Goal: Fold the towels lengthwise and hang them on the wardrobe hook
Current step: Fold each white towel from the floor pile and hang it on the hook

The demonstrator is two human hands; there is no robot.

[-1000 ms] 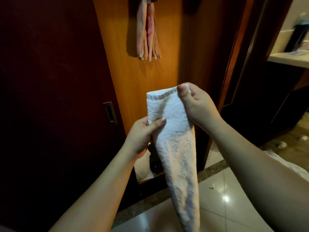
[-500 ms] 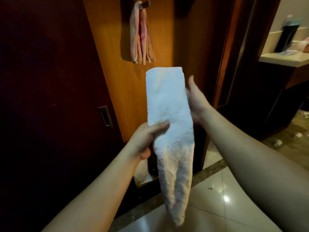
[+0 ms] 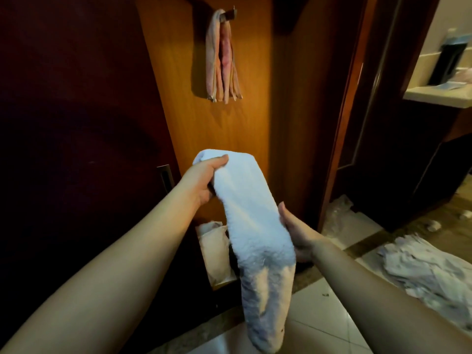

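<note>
**White towel folded and held below the wardrobe hook**

I am looking down at my two bare arms in front of a tall wooden wardrobe panel (image 3: 229, 118), lit orange, with a dark door to its left. Between my hands runs a white towel (image 3: 252, 213), already folded into a long narrow strip. My left hand (image 3: 201, 180) grips its upper end, thumb laid over the top and fingers curled underneath. My right hand (image 3: 297, 232) cups the strip's right edge lower down, thumb pressed to the cloth; its fingers are hidden behind the towel. The lower end hangs loose toward the tiled floor (image 3: 319, 325).

Well above, a pink towel (image 3: 222, 60) is draped over the hook (image 3: 229, 14) near the panel's top.

I judge the lengthwise fold finished, with hanging next: I must lift the strip and drape its middle over the hook beside the pink towel, keeping the layers together.

A pale bag (image 3: 214, 251) stands open at the wardrobe's foot; I cannot tell its contents.
</note>
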